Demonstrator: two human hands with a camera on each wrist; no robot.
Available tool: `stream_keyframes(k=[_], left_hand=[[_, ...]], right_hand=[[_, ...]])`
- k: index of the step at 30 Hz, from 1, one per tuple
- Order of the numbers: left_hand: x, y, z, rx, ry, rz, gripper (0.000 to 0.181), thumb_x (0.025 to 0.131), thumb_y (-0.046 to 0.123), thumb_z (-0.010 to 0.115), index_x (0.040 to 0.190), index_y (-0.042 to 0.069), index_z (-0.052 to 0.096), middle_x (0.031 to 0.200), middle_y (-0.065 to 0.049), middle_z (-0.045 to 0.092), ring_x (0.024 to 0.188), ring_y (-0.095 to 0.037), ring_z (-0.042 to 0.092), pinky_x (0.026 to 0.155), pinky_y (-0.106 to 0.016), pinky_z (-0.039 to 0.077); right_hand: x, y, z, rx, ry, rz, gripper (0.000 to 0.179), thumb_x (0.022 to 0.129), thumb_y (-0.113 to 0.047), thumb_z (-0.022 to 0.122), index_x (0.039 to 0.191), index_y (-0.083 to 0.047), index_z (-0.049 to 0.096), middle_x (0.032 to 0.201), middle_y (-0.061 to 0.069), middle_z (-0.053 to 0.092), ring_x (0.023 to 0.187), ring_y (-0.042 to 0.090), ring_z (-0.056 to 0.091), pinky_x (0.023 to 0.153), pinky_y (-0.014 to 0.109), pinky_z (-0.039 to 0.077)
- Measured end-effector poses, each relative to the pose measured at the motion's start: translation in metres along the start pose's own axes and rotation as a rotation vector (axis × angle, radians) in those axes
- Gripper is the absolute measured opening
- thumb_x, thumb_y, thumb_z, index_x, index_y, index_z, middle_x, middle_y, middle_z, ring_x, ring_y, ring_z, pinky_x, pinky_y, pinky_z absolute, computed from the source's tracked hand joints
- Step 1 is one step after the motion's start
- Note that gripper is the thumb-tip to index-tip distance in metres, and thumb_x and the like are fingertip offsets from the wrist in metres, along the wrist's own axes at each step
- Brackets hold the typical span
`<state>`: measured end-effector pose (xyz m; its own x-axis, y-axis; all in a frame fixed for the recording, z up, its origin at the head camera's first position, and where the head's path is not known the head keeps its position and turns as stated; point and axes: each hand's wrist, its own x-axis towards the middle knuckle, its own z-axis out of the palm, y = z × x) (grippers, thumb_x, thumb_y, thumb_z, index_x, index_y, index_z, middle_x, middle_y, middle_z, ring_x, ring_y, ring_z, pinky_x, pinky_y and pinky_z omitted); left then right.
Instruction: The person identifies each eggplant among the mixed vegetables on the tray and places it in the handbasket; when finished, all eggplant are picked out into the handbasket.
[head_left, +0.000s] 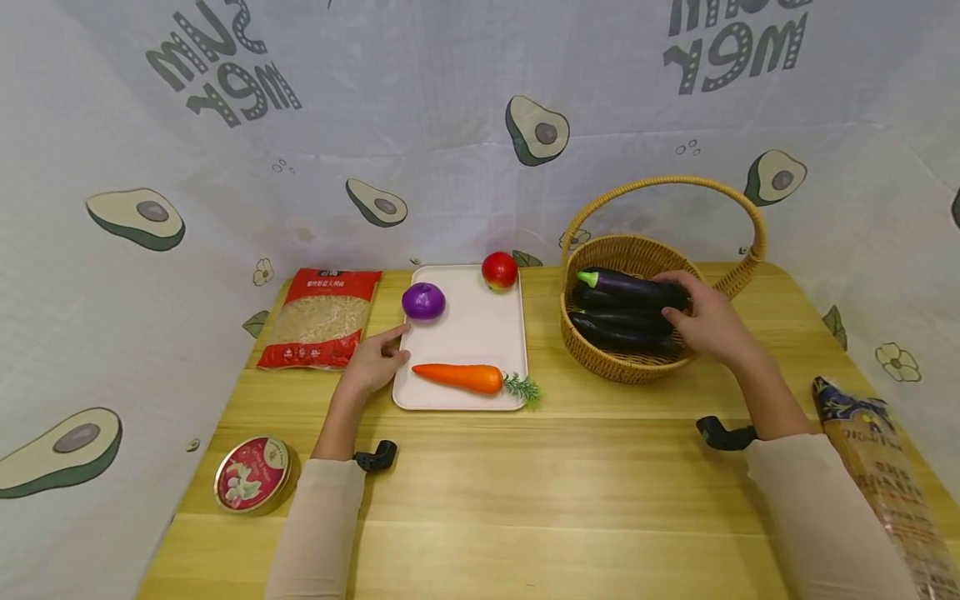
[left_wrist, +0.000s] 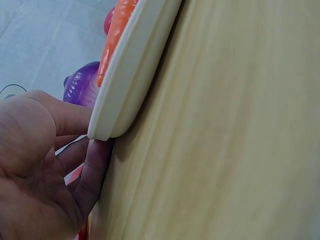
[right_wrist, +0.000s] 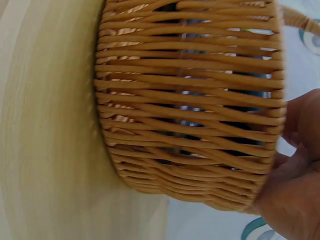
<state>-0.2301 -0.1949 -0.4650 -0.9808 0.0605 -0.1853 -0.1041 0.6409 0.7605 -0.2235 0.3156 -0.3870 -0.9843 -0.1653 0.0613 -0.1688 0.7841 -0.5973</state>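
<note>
At the left rim of a white tray (head_left: 480, 333), my left hand (head_left: 372, 362) pinches the edge, thumb over the rim and fingers at its outer side. On the tray lie a purple onion (head_left: 423, 302), a red fruit (head_left: 499, 271) at the far right corner and an orange carrot (head_left: 461, 377) with a leafy green top along the near side. My right hand (head_left: 708, 317) reaches into a wicker basket (head_left: 622, 368) and grips a dark eggplant (head_left: 630, 289) with a green stem end. More eggplants (head_left: 618, 333) lie under it. In the right wrist view the basket wall (right_wrist: 190, 100) hides most of them.
A red pasta bag (head_left: 322, 321) lies left of the tray, with a round tin (head_left: 253, 475) nearer the front. A long patterned packet (head_left: 873, 458) rests by the right edge. The basket's tall handle (head_left: 675, 181) arches above it. An avocado-print cloth (head_left: 450, 125) hangs behind.
</note>
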Motion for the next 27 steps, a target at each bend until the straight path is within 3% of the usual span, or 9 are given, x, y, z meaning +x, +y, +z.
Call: stream_keyframes(k=[2,3,6,9,14,19,24,27], left_hand=[[0.0,-0.001,0.0,-0.002,-0.001,0.003,0.054,0.1,0.02,0.065,0.153,0.027,0.053,0.105,-0.015,0.062,0.091,-0.026,0.054,0.073,-0.032,0.044],[0.0,-0.001,0.001,-0.003,-0.001,0.005,0.054,0.1,0.02,0.065,0.152,0.027,0.053,0.104,-0.015,0.062,0.091,-0.026,0.054,0.073,-0.032,0.044],[0.0,-0.002,0.001,-0.009,-0.001,0.006,0.054,0.1,0.02,0.065,0.152,0.026,0.053,0.104,-0.015,0.062,0.091,-0.026,0.054,0.073,-0.032,0.044],[0.0,-0.002,0.001,-0.014,-0.001,0.003,0.054,0.1,0.02,0.065,0.152,0.027,0.053,0.105,-0.015,0.062,0.092,-0.026,0.054,0.074,-0.032,0.044],[0.001,-0.002,0.002,-0.014,0.0,0.007,0.054,0.1,0.02,0.065,0.152,0.027,0.053,0.106,-0.015,0.062,0.092,-0.026,0.055,0.074,-0.032,0.045],[0.002,-0.002,0.002,-0.011,0.001,0.008,0.054,0.1,0.02,0.065,0.152,0.027,0.053,0.107,-0.015,0.063,0.092,-0.026,0.055,0.074,-0.032,0.045],[0.003,-0.001,0.001,-0.009,-0.002,0.008,0.054,0.1,0.022,0.064,0.153,0.026,0.052,0.106,-0.015,0.062,0.092,-0.027,0.054,0.075,-0.034,0.045],[0.002,-0.001,0.0,-0.003,0.016,0.025,0.052,0.101,0.023,0.064,0.152,0.024,0.054,0.116,-0.018,0.066,0.1,-0.029,0.06,0.081,-0.037,0.051]], right_hand=[[0.004,0.004,0.002,-0.016,-0.006,0.005,0.049,0.103,-0.006,0.053,0.151,-0.007,0.041,0.142,0.031,0.048,0.061,0.028,0.042,0.07,0.047,0.037],[0.006,0.005,0.004,-0.016,-0.01,0.007,0.049,0.104,-0.005,0.053,0.151,-0.006,0.04,0.143,0.033,0.047,0.062,0.032,0.046,0.072,0.049,0.04],[0.012,0.009,0.006,-0.021,-0.032,0.012,0.05,0.103,-0.003,0.051,0.152,-0.001,0.038,0.15,0.036,0.041,0.097,0.051,0.057,0.088,0.064,0.042],[0.016,0.011,0.006,-0.026,-0.056,0.015,0.051,0.102,-0.001,0.05,0.151,0.002,0.037,0.148,0.038,0.041,0.131,0.058,0.041,0.103,0.072,0.034],[0.016,0.011,0.007,-0.009,-0.066,0.019,0.053,0.1,0.001,0.049,0.151,0.004,0.036,0.149,0.036,0.04,0.136,0.056,0.037,0.108,0.071,0.031],[0.012,0.012,0.006,-0.002,-0.026,0.003,0.057,0.1,0.001,0.052,0.153,0.007,0.033,0.153,0.037,0.035,0.139,0.059,0.033,0.107,0.072,0.029],[0.005,0.011,0.006,0.005,0.023,-0.006,0.06,0.102,-0.008,0.059,0.154,0.006,0.033,0.154,0.037,0.034,0.142,0.058,0.03,0.11,0.073,0.027],[0.0,0.009,0.007,0.003,0.045,-0.016,0.062,0.104,-0.017,0.06,0.154,0.006,0.033,0.154,0.037,0.034,0.143,0.058,0.029,0.111,0.073,0.025]])
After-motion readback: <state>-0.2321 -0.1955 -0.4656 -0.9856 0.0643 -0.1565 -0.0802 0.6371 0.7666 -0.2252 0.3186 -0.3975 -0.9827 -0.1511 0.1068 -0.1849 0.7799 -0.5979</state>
